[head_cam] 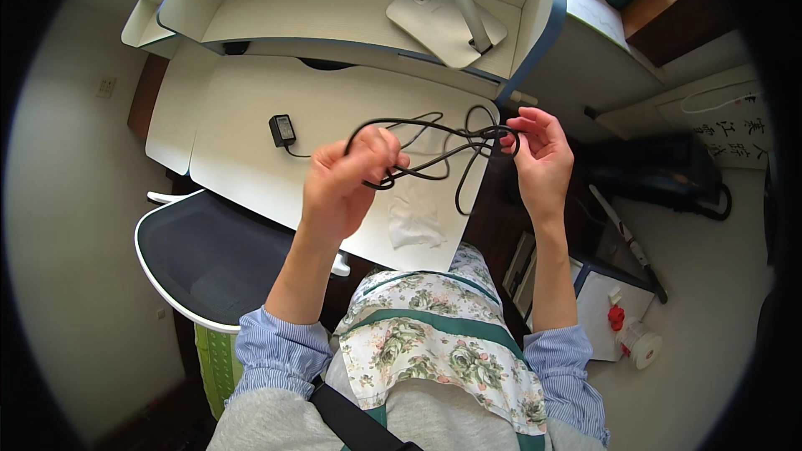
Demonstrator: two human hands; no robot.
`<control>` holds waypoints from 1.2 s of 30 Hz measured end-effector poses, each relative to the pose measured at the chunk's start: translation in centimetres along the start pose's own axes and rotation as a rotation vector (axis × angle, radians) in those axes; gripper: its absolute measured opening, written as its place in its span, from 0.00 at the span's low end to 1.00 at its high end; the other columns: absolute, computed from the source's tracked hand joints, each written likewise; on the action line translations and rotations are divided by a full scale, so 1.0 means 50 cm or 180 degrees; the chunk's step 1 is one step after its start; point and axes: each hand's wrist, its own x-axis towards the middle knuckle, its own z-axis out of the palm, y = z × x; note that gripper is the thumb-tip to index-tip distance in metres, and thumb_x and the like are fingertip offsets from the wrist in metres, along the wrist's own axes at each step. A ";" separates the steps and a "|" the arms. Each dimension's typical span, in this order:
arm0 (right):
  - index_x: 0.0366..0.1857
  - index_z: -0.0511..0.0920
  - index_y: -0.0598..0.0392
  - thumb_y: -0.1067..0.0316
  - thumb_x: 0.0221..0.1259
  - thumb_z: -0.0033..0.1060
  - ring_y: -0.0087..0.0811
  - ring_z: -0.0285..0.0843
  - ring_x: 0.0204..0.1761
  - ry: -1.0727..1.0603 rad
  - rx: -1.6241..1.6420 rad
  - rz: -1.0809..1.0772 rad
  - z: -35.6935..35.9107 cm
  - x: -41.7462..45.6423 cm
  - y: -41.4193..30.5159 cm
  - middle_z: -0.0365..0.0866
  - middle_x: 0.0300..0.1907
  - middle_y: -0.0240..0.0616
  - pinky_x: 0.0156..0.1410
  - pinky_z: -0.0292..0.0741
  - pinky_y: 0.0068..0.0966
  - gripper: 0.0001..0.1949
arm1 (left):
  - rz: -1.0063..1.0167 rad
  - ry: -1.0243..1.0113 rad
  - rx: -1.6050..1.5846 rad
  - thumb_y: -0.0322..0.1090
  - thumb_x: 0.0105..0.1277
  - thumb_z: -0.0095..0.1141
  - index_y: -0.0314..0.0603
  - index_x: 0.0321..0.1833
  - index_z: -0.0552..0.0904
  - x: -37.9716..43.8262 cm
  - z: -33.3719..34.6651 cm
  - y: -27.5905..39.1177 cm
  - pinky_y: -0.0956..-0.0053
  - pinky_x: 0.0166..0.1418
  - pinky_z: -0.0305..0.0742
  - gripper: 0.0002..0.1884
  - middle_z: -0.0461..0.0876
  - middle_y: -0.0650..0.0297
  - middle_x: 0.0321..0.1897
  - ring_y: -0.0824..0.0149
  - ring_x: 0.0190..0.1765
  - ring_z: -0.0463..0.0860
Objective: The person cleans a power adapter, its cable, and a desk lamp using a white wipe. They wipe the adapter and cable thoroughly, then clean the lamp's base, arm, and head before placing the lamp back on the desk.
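Both hands hold a looped black cable [432, 163] above the right part of a white desk [244, 94]. My left hand [354, 169] is closed around one end of the loops. On the other side, my right hand [539, 144] pinches the gathered strands between thumb and fingers, its other fingers loosely curled. Some loops hang between the hands and past the desk's right edge. A black power adapter [282, 130] lies on the desk to the left, its thin cord running behind my left hand. Below the cable, a crumpled white cloth or tissue [415, 219] rests near the front edge.
A raised shelf [301, 9] at the back carries a silver desk lamp base [438, 22]. A mesh-backed chair [213, 257] stands at the left front. To the right are a low cabinet [611, 307] with a white jar [639, 344], and a black bag [651, 169].
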 end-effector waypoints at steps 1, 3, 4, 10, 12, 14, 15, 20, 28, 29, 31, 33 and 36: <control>0.47 0.73 0.64 0.84 0.55 0.48 0.23 0.80 0.36 0.0052 0.0023 -0.0025 0.000 0.002 -0.002 0.78 0.41 0.38 0.43 0.78 0.17 0.15 | 0.0085 -0.0094 -0.0294 0.35 0.63 0.44 0.48 0.13 0.64 0.004 -0.005 0.006 0.60 0.55 0.65 0.18 0.70 0.67 0.26 0.66 0.41 0.66; 0.48 0.73 0.64 0.84 0.55 0.48 0.22 0.80 0.36 0.0107 0.0036 0.0024 0.002 0.001 -0.011 0.77 0.42 0.39 0.43 0.79 0.18 0.15 | 0.0295 -0.0439 -0.0608 0.37 0.67 0.40 0.49 0.09 0.63 0.005 -0.037 0.007 0.57 0.58 0.61 0.23 0.70 0.71 0.25 0.69 0.39 0.65; 0.48 0.73 0.64 0.84 0.55 0.48 0.22 0.80 0.36 0.0139 0.0030 -0.0011 0.001 0.003 -0.008 0.78 0.42 0.40 0.43 0.79 0.18 0.15 | 0.0401 -0.0490 -0.0681 0.39 0.69 0.39 0.49 0.10 0.64 0.005 -0.037 0.010 0.56 0.59 0.60 0.24 0.70 0.73 0.25 0.69 0.40 0.65; 0.46 0.75 0.64 0.82 0.56 0.48 0.22 0.80 0.35 0.0035 -0.0200 0.0546 -0.028 0.012 0.026 0.79 0.42 0.39 0.40 0.79 0.20 0.13 | 0.0618 -0.0349 -0.1151 0.51 0.74 0.34 0.51 0.25 0.77 0.012 -0.030 0.030 0.45 0.63 0.56 0.24 0.71 0.75 0.31 0.70 0.42 0.66; 0.43 0.76 0.62 0.79 0.56 0.50 0.25 0.79 0.38 -0.0151 -0.0641 0.0740 -0.034 0.007 0.027 0.79 0.42 0.38 0.42 0.78 0.22 0.11 | 0.0444 -0.0314 -0.1305 0.51 0.74 0.31 0.48 0.34 0.78 0.018 -0.019 0.030 0.48 0.62 0.62 0.22 0.72 0.70 0.36 0.68 0.45 0.67; 0.42 0.76 0.61 0.78 0.56 0.51 0.28 0.78 0.41 0.0275 -0.1048 -0.0257 -0.016 -0.005 0.005 0.79 0.42 0.39 0.45 0.76 0.23 0.10 | 0.0487 -0.0550 -0.1388 0.51 0.75 0.30 0.43 0.44 0.76 0.031 -0.018 0.015 0.48 0.60 0.67 0.22 0.71 0.63 0.41 0.65 0.47 0.68; 0.42 0.76 0.61 0.78 0.56 0.52 0.29 0.78 0.43 0.0496 -0.1249 -0.0759 -0.003 -0.013 -0.014 0.78 0.41 0.39 0.47 0.76 0.24 0.10 | 0.0427 -0.0567 -0.1247 0.50 0.75 0.30 0.41 0.44 0.76 0.033 -0.017 0.009 0.48 0.60 0.67 0.23 0.71 0.62 0.41 0.65 0.47 0.68; 0.39 0.77 0.59 0.73 0.53 0.62 0.35 0.78 0.39 -0.1216 -0.1111 -0.1576 0.049 -0.035 -0.120 0.79 0.37 0.42 0.46 0.74 0.26 0.09 | 0.0172 -0.0643 -0.0711 0.44 0.74 0.37 0.35 0.44 0.77 0.035 0.002 -0.014 0.56 0.59 0.66 0.19 0.70 0.57 0.43 0.65 0.50 0.69; 0.38 0.74 0.61 0.71 0.65 0.50 0.24 0.74 0.21 -0.0746 -0.0506 0.0045 0.065 -0.031 -0.084 0.75 0.26 0.36 0.26 0.71 0.19 0.05 | 0.0552 -0.0438 0.1886 0.38 0.71 0.44 0.34 0.38 0.82 0.001 0.032 0.002 0.74 0.56 0.60 0.15 0.68 0.59 0.47 0.67 0.50 0.67; 0.37 0.74 0.61 0.70 0.66 0.49 0.23 0.73 0.20 -0.0533 -0.0273 0.0408 0.071 -0.030 -0.086 0.74 0.24 0.35 0.24 0.71 0.18 0.05 | 0.0541 -0.0521 0.2085 0.38 0.71 0.44 0.34 0.38 0.82 -0.009 0.027 -0.003 0.73 0.57 0.58 0.16 0.67 0.59 0.47 0.67 0.50 0.66; 0.39 0.72 0.60 0.67 0.70 0.44 0.17 0.67 0.15 -0.0600 0.0338 0.0661 0.071 -0.023 -0.080 0.69 0.19 0.30 0.19 0.66 0.15 0.08 | 0.0292 0.0002 0.1340 0.34 0.70 0.47 0.34 0.41 0.80 -0.029 0.015 -0.043 0.73 0.54 0.67 0.10 0.72 0.60 0.43 0.69 0.45 0.72; 0.41 0.71 0.59 0.67 0.70 0.43 0.16 0.65 0.14 -0.0675 0.1029 0.0919 0.065 -0.020 -0.079 0.67 0.17 0.28 0.18 0.63 0.15 0.08 | -0.0255 0.0776 0.0044 0.32 0.70 0.48 0.34 0.43 0.78 -0.048 0.001 -0.086 0.73 0.52 0.72 0.08 0.74 0.60 0.40 0.71 0.41 0.75; 0.41 0.70 0.61 0.68 0.70 0.43 0.14 0.60 0.12 -0.0753 0.1373 0.1003 0.065 -0.028 -0.089 0.66 0.20 0.27 0.15 0.59 0.14 0.07 | -0.1218 0.1055 -0.1448 0.32 0.68 0.52 0.35 0.46 0.75 -0.045 -0.011 -0.133 0.74 0.51 0.75 0.09 0.77 0.61 0.37 0.72 0.38 0.77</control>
